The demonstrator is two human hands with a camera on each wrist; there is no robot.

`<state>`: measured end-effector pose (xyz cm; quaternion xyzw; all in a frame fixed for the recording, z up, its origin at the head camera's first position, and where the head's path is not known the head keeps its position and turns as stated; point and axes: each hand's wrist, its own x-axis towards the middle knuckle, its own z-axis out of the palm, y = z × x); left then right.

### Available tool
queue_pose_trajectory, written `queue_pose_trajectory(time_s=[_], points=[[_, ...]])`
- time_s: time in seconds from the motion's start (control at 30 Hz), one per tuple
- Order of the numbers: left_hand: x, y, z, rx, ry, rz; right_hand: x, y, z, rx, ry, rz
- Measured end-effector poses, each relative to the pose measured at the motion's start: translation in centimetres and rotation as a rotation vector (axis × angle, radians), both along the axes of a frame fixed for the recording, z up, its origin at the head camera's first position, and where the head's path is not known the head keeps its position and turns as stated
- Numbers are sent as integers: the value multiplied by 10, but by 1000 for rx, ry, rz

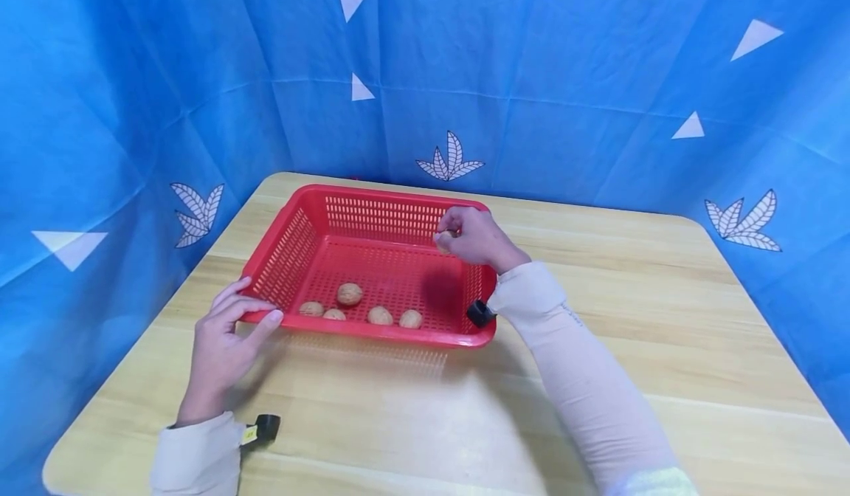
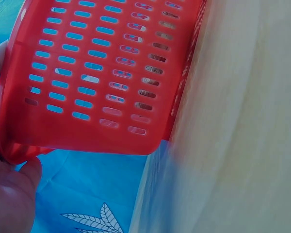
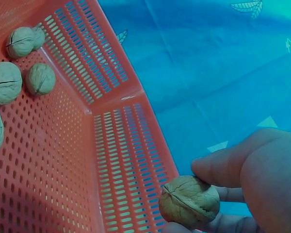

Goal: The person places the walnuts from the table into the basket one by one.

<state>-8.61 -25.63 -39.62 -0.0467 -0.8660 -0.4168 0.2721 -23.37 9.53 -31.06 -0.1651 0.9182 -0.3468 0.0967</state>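
In the head view, a red basket (image 1: pixel 432 336) sits on the tabletop (image 1: pixel 664 319), with five loose walnuts (image 1: pixel 380 316) lying toward its near side. The left hand (image 1: pixel 223 342) grips the near-left rim corner, thumb and fingers spread around it. The right hand (image 1: pixel 477 236) pinches a single walnut (image 3: pixel 190 201) — partly covered here, above the basket's far-right area. The right wrist view exposes its seam; the left wrist view shows the slotted outer wall — walnuts glimpsed only through the slots.

Five walnuts (image 1: pixel 349 294) lie in the basket (image 1: pixel 372 331), toward its near side — table (image 1: pixel 651 297) beneath, curtain (image 1: pixel 571 60) behind.
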Motion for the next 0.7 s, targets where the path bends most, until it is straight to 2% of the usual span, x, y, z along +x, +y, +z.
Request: queue_pose_trajectory(time_s=[0.33,0.7], points=[[0,1,2,5,-4,-4,0,2,2,28,7,-23],[1,-1,3,2,-10,-3,0,23,8,54,37,-48]])
